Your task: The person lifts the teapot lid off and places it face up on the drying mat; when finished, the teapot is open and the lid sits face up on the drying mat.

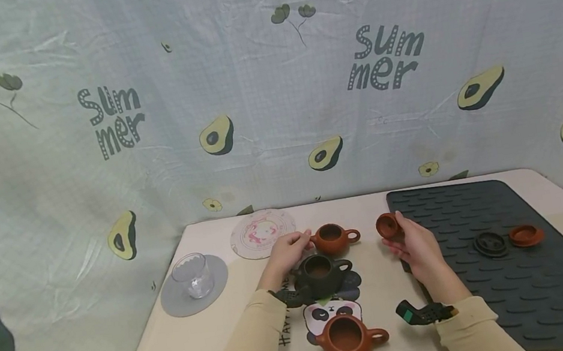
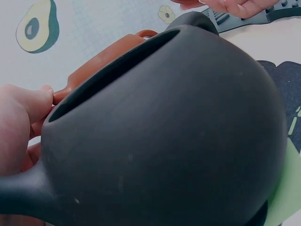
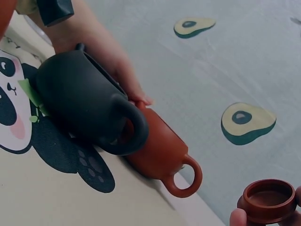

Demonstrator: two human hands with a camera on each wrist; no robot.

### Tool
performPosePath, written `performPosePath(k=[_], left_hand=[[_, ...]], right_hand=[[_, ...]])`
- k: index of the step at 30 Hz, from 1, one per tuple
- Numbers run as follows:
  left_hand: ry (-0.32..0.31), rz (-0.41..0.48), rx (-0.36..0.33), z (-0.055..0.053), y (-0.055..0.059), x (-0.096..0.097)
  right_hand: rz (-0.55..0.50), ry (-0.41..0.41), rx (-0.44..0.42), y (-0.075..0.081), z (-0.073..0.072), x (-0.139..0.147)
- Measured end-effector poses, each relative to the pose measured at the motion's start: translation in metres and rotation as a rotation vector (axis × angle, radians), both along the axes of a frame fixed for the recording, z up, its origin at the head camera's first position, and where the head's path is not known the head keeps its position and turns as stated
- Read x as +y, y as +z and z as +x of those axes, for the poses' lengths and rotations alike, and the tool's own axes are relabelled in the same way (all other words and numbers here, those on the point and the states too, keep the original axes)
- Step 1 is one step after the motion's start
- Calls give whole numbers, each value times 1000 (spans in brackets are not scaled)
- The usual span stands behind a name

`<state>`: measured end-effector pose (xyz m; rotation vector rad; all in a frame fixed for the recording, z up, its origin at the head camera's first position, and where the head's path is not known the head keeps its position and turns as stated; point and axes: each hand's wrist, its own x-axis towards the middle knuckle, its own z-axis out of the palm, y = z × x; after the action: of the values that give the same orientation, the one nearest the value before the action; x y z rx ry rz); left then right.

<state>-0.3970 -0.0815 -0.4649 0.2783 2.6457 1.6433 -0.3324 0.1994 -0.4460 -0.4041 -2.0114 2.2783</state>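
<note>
My left hand (image 1: pixel 289 254) pinches the spout of the far reddish-brown clay teapot (image 1: pixel 332 241), which is lidless with its handle to the right. In the left wrist view, thumb and fingers meet at that spout, behind the large black teapot (image 2: pixel 164 127). My right hand (image 1: pixel 419 246) holds a small reddish-brown teapot lid (image 1: pixel 387 225), its hollow underside facing me, over the left edge of the dark mat. The lid (image 3: pixel 269 200) sits between fingertips in the right wrist view. Nearest me stands another open reddish-brown teapot (image 1: pixel 346 342).
On the dark ridged mat (image 1: pixel 475 304) lie a black lid (image 1: pixel 490 244) and a reddish-brown lid (image 1: pixel 526 235). To the left, a clear glass (image 1: pixel 193 275) stands on a grey round coaster (image 1: pixel 171 301). A pink-printed round mat (image 1: pixel 247 235) lies at the back, before a hanging printed cloth (image 1: pixel 256 82).
</note>
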Motion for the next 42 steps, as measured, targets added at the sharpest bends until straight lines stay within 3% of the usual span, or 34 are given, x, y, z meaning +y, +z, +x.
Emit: performPosePath(k=[42], left_hand=[[13, -19, 13, 3, 1, 1]], right_hand=[[-19, -157, -37, -1, 2, 21]])
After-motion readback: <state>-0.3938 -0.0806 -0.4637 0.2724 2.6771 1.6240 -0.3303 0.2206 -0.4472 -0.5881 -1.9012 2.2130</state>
